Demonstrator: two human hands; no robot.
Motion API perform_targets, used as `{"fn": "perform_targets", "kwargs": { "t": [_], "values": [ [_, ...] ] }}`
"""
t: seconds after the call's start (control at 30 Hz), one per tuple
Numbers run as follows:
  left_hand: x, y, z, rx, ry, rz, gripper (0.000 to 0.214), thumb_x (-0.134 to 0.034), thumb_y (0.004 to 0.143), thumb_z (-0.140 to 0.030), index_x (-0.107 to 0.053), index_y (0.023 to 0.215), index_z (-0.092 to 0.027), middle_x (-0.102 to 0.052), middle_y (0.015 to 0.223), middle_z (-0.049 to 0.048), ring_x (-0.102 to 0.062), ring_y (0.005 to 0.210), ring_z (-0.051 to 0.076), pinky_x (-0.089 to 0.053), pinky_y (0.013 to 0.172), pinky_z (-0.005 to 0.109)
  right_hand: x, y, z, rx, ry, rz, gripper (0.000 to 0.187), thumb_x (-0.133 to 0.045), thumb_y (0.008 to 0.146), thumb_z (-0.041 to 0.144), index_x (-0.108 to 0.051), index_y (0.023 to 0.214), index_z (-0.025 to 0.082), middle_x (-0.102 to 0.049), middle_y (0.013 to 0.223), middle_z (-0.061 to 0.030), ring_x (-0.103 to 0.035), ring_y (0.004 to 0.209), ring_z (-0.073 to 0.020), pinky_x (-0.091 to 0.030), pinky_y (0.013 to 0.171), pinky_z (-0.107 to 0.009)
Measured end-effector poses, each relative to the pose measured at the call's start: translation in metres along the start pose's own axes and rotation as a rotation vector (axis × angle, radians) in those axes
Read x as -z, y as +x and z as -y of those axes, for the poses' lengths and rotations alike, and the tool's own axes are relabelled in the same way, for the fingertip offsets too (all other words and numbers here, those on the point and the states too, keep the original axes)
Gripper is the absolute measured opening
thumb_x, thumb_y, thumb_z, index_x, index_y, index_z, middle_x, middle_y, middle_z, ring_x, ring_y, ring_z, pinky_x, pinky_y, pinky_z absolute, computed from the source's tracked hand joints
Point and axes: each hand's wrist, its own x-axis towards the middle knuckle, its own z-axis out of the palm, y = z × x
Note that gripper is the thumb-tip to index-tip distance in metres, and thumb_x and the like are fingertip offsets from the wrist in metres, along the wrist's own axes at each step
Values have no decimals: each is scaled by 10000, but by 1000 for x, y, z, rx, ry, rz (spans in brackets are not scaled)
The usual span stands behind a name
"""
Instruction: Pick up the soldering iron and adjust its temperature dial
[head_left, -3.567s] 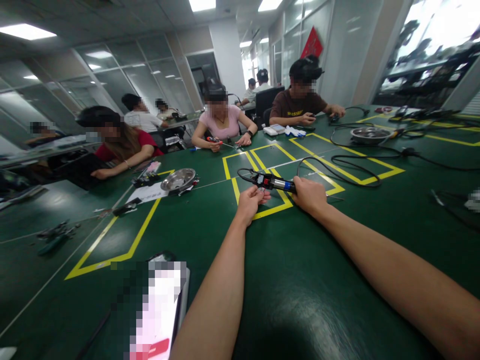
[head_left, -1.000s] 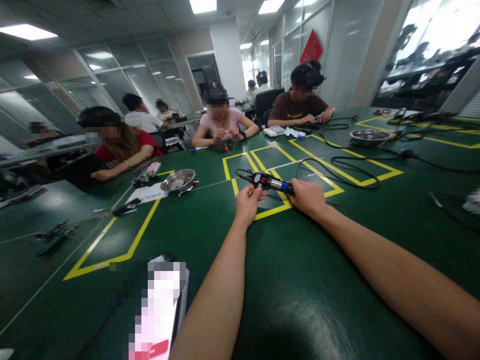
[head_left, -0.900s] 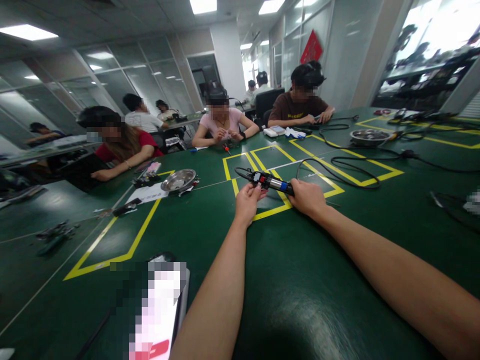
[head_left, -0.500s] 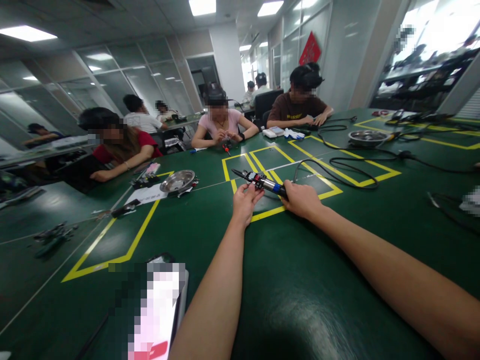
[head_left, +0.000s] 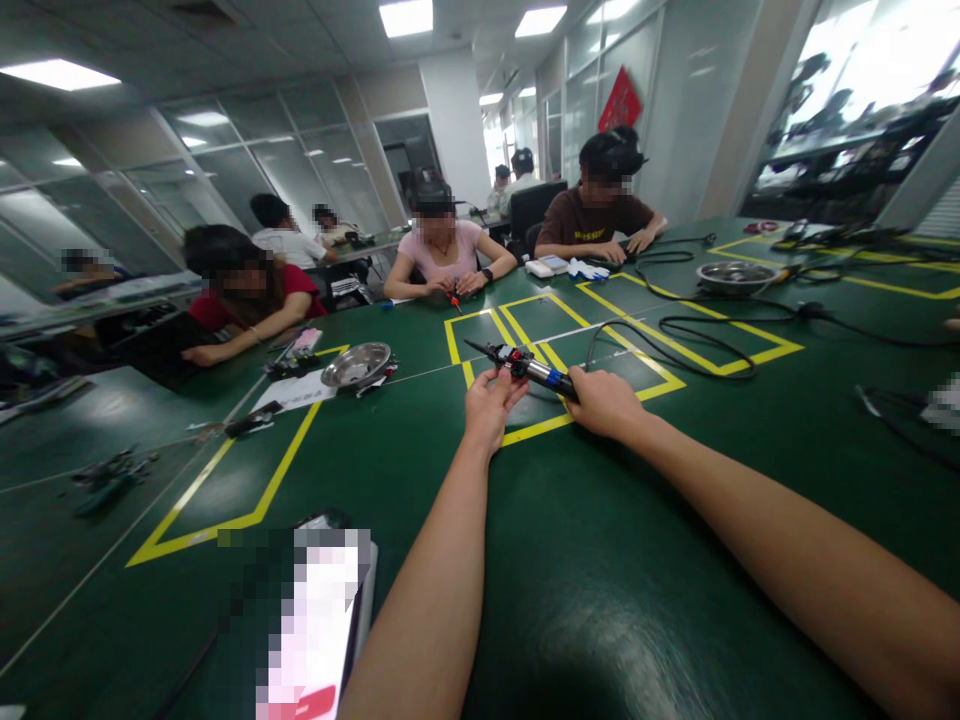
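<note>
Both my arms stretch far out over a green table. My right hand is closed round the handle of a black soldering iron with a blue band and a red part; its tip points left. My left hand has its fingers pinched on the iron's front section, just below the red part. A black cable runs from the handle and loops to the right across yellow tape squares.
A phone lies near my left elbow. A steel bowl and small tools sit to the left, another bowl at the back right. Several people work across the table. Loose cables trail at the right.
The iron has shifted slightly left and its tip has tilted up. My left fingers have moved up onto its front section. The person opposite has put down a red tool.
</note>
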Motion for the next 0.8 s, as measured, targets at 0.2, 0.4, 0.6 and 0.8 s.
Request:
{"fn": "perform_targets", "kwargs": {
  "t": [0.2,0.4,0.6,0.8],
  "values": [
    [3,0,-1,12,88,5,420,-787,759,-287,-569,1083,-133,-708,1048,133,-710,922,193,-552,866,343,2,16,-25,-180,418,-79,193,-665,778,331,-602,850,164,-671,786,-107,-644,724,-229,-475,624,-296],
    [5,-1,-1,-10,201,-47,414,-824,687,-267,-632,1027,-131,-654,841,35,-669,720,118,-559,704,261,-10,36,-62,-357,1847,-54,225,-717,746,212,-495,745,172,-517,587,37,-459,453,-65,-367,366,-152],
    [3,-3,1,-19,261,-5,361,-795,702,-277,-642,996,-135,-633,821,22,-645,677,107,-556,690,269,-17,36,-126,-475,2478,-358,170,-524,875,144,-407,761,194,-450,589,76,-459,454,-23,-422,385,-72],
    [5,-2,4,17,299,17,329,-767,731,-306,-640,985,-140,-637,761,16,-635,648,106,-537,656,250,-25,22,-174,-440,2841,-493,154,-476,909,154,-411,777,200,-464,609,75,-498,458,-28,-478,400,-89]
  ]
}}
